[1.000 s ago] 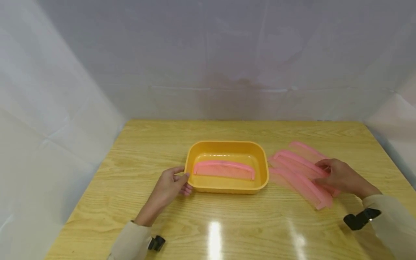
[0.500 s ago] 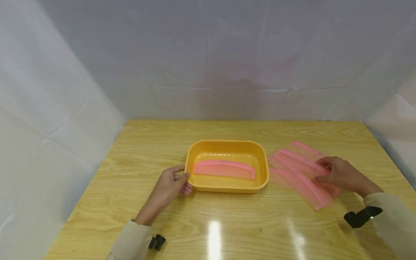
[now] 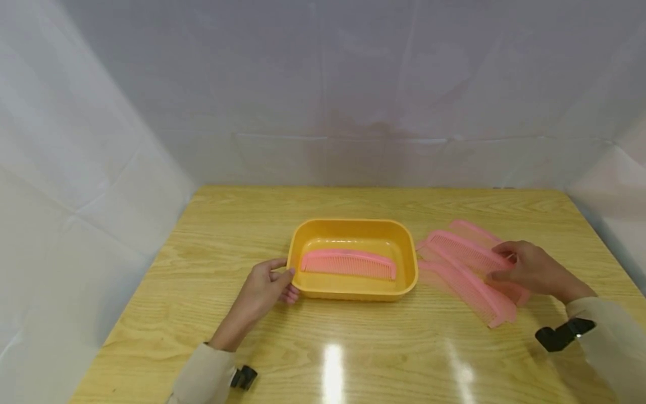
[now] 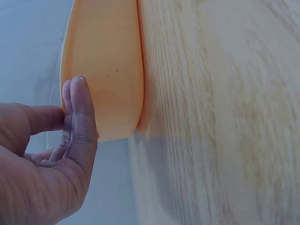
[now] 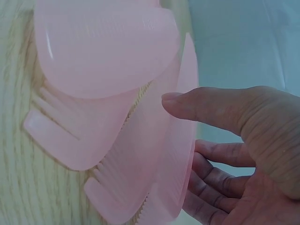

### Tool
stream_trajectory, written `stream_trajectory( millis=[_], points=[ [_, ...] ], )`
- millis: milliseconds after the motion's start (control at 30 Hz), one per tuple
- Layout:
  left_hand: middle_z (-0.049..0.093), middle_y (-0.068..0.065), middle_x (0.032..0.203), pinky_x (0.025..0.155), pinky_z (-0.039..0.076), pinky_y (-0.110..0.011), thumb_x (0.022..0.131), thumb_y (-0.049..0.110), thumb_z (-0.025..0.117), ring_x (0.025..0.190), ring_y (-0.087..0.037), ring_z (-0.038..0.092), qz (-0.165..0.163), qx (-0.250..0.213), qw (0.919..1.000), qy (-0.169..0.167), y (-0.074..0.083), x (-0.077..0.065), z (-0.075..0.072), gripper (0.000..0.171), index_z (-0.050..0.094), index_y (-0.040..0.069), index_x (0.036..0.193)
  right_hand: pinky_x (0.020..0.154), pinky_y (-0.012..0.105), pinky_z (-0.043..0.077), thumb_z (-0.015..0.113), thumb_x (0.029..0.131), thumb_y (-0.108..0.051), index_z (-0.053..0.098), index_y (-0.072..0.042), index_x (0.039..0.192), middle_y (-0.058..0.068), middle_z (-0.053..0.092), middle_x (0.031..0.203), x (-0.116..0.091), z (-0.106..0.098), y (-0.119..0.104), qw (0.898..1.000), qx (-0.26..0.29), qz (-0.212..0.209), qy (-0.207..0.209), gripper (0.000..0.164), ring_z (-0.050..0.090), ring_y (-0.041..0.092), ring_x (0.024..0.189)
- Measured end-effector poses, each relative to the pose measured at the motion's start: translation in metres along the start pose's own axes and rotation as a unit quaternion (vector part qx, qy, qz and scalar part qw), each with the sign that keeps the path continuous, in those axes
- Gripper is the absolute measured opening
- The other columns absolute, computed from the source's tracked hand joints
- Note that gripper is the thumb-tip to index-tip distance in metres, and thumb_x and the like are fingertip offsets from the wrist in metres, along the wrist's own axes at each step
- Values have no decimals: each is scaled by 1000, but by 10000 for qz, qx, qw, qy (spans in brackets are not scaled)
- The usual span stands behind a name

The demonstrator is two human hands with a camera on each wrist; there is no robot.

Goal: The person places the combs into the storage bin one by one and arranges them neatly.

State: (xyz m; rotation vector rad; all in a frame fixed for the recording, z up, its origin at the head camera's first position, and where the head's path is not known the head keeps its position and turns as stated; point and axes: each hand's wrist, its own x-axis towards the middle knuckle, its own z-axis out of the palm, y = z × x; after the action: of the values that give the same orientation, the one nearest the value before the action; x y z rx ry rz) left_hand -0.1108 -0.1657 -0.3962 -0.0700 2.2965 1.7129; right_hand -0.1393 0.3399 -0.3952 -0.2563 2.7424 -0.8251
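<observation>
A yellow plastic basin sits mid-table with one pink comb lying flat inside it. My left hand pinches the basin's left rim between thumb and fingers; in the left wrist view the fingers lie along its outer wall. To the basin's right, several pink combs overlap in a loose pile. At the pile's right side, my right hand grips one comb, thumb on one face and fingers behind it. That comb's far end lies over the others.
The wooden table has a light grain and a bright reflection near its front. Grey-white sheeting hangs behind and along both sides. Dark wrist cameras stick out from both beige sleeves.
My right hand has risen very slightly, and the upper comb near it has shifted a little upward in view. The left hand and the basin stay practically where they were.
</observation>
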Motion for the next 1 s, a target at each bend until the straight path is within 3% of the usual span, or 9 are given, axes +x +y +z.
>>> stream_trajectory(
  millis=[433, 1000],
  points=[
    [71, -23, 83, 67, 64, -43, 105, 8, 54, 68, -25, 70, 19, -10, 10000, 15, 2, 0, 2, 40, 49, -8, 142, 79, 54, 56, 80, 89, -32, 49, 17, 134, 34, 58, 123, 6, -6, -5, 10000, -57, -29, 17, 74, 59, 44, 105],
    [71, -23, 82, 65, 64, -40, 106, 7, 52, 68, -26, 70, 79, -14, 10000, 17, 4, 0, 1, 41, 47, -9, 143, 85, 59, 52, 78, 91, -33, 50, 12, 138, 33, 53, 133, 22, -14, -41, 9995, 27, -316, 30, 71, 53, 45, 114]
  ],
)
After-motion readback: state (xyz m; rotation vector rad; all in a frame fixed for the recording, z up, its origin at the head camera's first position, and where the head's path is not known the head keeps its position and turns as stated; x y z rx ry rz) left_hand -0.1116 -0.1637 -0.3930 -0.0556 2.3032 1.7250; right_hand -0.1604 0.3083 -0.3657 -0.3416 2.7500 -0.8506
